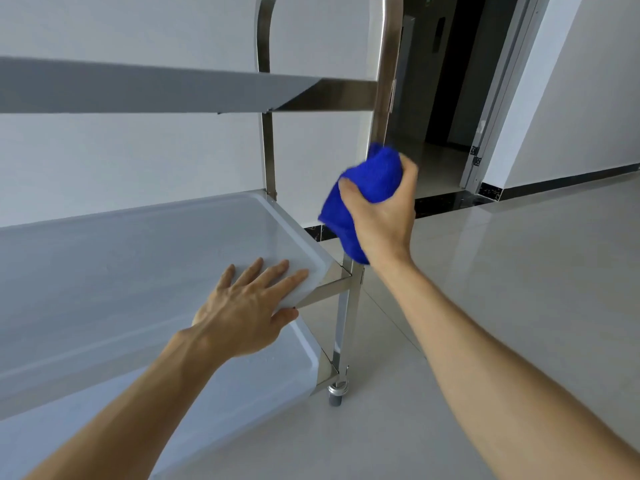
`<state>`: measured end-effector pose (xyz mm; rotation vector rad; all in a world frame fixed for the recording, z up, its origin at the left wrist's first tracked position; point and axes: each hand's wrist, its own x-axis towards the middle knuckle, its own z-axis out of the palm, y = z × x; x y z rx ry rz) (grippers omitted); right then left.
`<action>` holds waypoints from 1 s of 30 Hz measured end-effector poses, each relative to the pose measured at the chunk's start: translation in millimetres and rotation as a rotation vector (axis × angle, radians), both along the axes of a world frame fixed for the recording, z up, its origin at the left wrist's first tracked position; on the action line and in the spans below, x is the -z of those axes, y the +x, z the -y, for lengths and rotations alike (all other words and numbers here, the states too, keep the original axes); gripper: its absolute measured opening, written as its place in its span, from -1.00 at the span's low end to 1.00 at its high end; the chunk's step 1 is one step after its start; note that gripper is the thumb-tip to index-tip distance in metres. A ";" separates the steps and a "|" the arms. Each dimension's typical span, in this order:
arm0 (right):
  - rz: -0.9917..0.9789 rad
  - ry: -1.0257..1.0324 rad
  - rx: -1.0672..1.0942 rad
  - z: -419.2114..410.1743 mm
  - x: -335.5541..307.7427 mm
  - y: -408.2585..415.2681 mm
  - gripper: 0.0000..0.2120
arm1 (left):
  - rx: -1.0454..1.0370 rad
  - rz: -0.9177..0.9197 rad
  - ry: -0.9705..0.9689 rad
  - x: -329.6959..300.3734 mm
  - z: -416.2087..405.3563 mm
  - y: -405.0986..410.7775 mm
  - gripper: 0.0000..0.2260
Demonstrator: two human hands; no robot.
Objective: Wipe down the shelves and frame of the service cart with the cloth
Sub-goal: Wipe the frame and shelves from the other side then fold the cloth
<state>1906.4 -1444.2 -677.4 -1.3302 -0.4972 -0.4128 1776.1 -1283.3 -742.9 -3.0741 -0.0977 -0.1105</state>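
Right hand [381,216] wrapped round a bunched blue cloth [367,181], fingers curled tight on it, cloth pressed against the near steel post [389,64] of the cart, just above the middle shelf [138,258]. Post running straight up and down, so wiping likely follows that line. Left hand [249,306] flat on the shelf's near right corner, fingers straight and spread, thumb hooked under the rim, probably steadying the cart. Right hand the nearer to the post. Contact between cloth and post hidden behind the cloth. Top shelf [138,84] seen edge-on, surface out of sight. Bottom shelf [242,382] partly covered by the left arm. Cart's left side cut off
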 end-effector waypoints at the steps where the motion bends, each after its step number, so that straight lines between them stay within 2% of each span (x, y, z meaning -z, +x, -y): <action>1: -0.049 -0.022 -0.023 1.0 22.8 -0.3 -0.40 | 0.001 -0.001 -0.002 0.2 -0.7 0.8 -0.43; 6: -0.259 -0.131 -0.292 23.6 92.3 5.3 -0.55 | 0.003 0.017 -0.011 0.6 -1.1 3.8 -0.44; 10: -0.319 -0.262 -0.516 44.9 104.1 19.5 -0.46 | 0.004 0.028 -0.010 0.2 -1.4 2.9 -0.43; 12: -0.311 -0.335 -0.503 48.2 117.5 22.7 -0.42 | 0.001 0.025 -0.006 1.9 -0.7 2.6 -0.43; 14: -0.288 -0.325 -0.477 43.4 137.4 22.5 -0.40 | -0.002 0.029 -0.010 4.0 -0.8 2.8 -0.43; 16: -0.271 -0.251 -0.402 29.7 156.4 15.0 -0.39 | 0.000 0.034 -0.016 4.0 -1.8 3.1 -0.42; 19: -0.266 -0.116 -0.164 7.6 175.0 6.7 -0.41 | -0.001 0.055 -0.009 4.9 -2.3 2.2 -0.42; 21: -0.272 -0.085 -0.124 2.6 189.8 12.5 -0.45 | -0.002 0.065 -0.001 6.4 -2.3 3.1 -0.41; 24: -0.344 -0.225 -0.168 9.8 233.2 15.4 -0.48 | 0.001 0.097 0.006 6.3 -3.1 4.6 -0.40; 27: -0.510 -0.405 -0.289 27.6 285.6 1.9 -0.56 | -0.007 0.135 0.039 5.4 -2.6 4.2 -0.40; 29: -0.598 -0.465 -0.372 33.2 295.9 2.2 -0.62 | 0.001 0.144 0.051 4.5 -1.4 3.7 -0.41; 30: -0.603 -0.535 -0.337 34.5 291.3 6.0 -0.61 | 0.005 0.144 0.041 3.0 1.1 3.4 -0.41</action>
